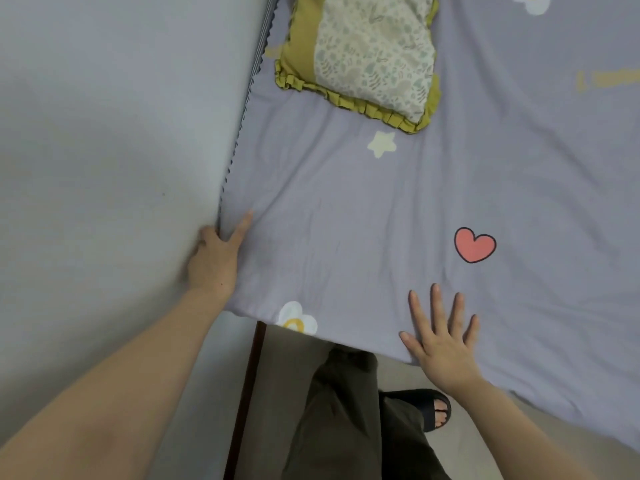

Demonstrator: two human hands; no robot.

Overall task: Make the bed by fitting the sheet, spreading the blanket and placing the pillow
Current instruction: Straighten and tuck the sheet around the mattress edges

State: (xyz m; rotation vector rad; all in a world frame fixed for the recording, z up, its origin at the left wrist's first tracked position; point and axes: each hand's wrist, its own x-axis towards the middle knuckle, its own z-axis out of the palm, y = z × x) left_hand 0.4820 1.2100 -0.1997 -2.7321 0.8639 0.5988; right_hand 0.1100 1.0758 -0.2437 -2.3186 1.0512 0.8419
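At lower right of the frame, your right hand point(445, 344) lies flat with fingers spread on the lilac blanket point(346, 220). Your left hand point(216, 258) tucks its fingers down between blanket edge and wall point(104, 133); its grip is hidden. Up top lies the frilled pillow point(367, 53).

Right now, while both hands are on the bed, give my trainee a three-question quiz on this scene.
1. True or false: the green-frilled patterned pillow lies on the lilac printed sheet.
2. Which hand works the sheet's edge at the grey wall? A left hand B right hand
3. Fill in: the print nearest the right hand's fingertips is a pink ____.

Key: 1 true; 2 A; 3 heart.
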